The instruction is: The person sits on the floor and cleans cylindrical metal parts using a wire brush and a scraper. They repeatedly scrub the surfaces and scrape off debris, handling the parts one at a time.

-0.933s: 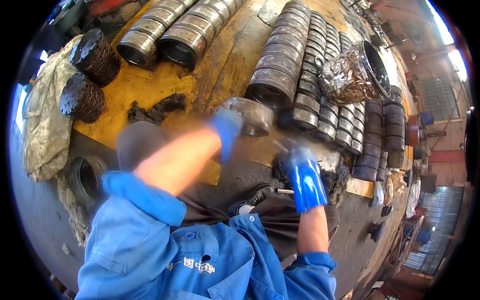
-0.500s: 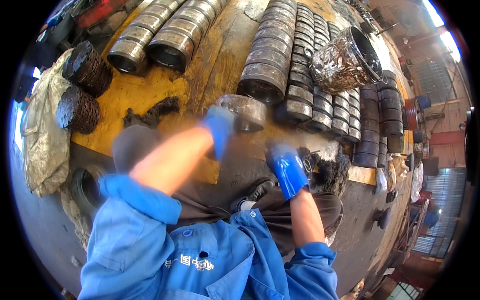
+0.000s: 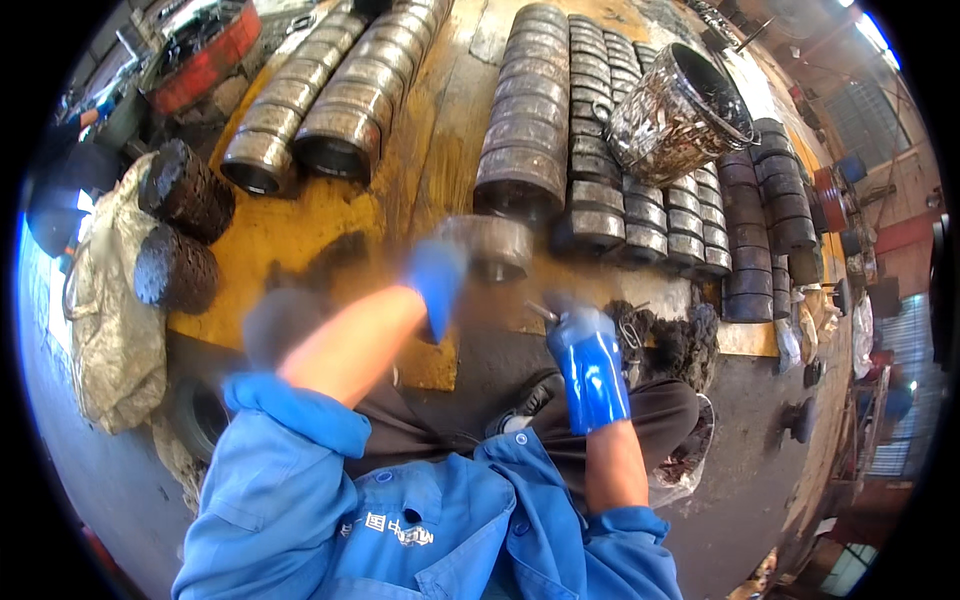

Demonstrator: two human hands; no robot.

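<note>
My left hand, in a blue rubber glove smeared by motion, holds the near left side of a grey metal ring. The ring lies on its side just in front of a long row of similar rings. To the right of the ring, my right hand, also gloved in blue, is closed around a short metal rod. The rod's tip points left and stays apart from the ring. Its other end is hidden in the glove.
A dirty metal bucket sits on rows of smaller rings at the right. Two more ring rows lie far left. Dark ridged cylinders stand beside a tan sack. Black fibrous waste lies near my right knee.
The whole view has shifted a little. The metal rod now shows at my right hand, which has turned slightly. My left hand stays at the ring.
</note>
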